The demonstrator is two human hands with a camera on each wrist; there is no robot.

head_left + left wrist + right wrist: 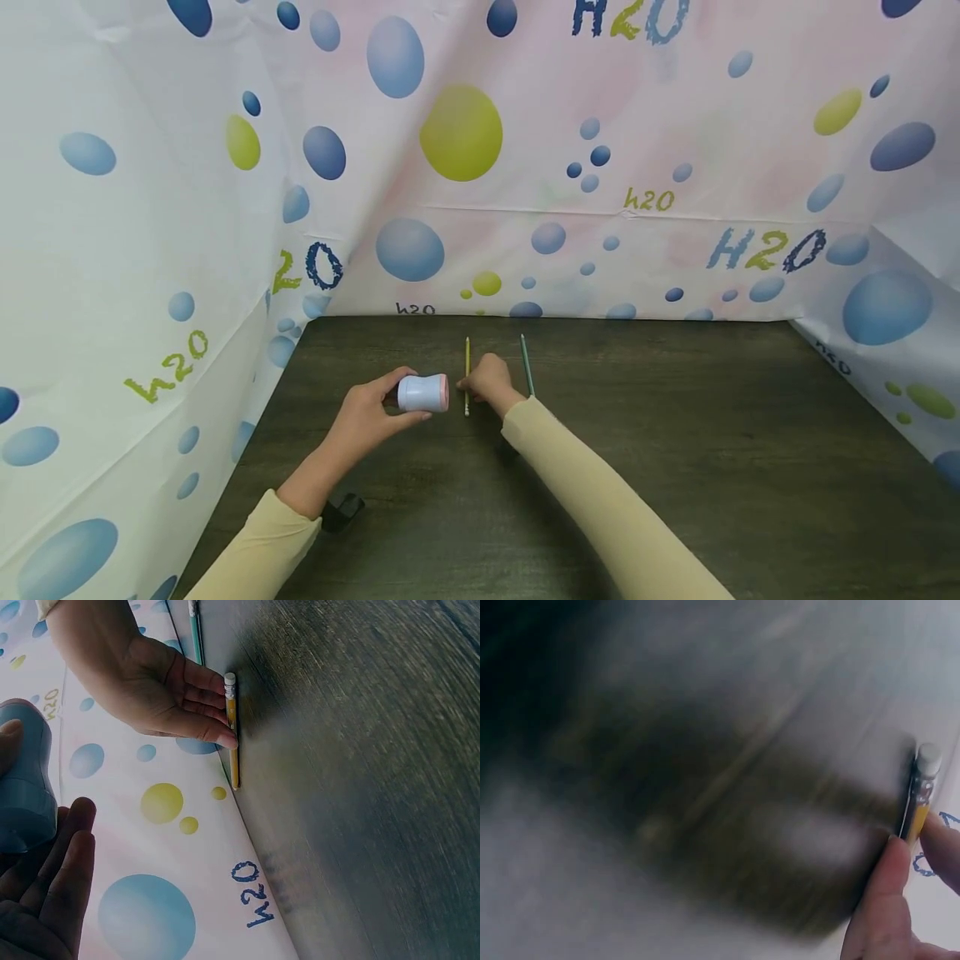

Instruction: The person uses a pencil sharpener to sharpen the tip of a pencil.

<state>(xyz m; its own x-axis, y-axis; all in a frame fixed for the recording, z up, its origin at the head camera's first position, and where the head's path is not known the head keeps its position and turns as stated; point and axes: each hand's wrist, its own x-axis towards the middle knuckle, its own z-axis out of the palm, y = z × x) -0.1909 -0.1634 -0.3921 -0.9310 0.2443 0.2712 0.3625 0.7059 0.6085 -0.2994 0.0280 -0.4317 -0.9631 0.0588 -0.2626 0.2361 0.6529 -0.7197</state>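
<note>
My left hand (363, 421) grips a pale blue, waisted cylinder (422, 393) with a pink end, held sideways with the pink end facing right. In the left wrist view the cylinder (22, 784) fills the left edge. Just right of it, my right hand (491, 383) pinches a yellow pencil (467, 354) between thumb and fingers. The white eraser end of this pencil (928, 761) points towards me, its tip to the back. Whether it touches the table cannot be told. A green pencil (527, 364) lies right of my right hand, partly behind the forearm.
Dark wood-grain table (712, 450) spreads under both arms. A white sheet (525, 108) with blue and green dots hangs along the back and both sides, meeting the table's far edge. Something small and black (342, 512) sits by my left wrist.
</note>
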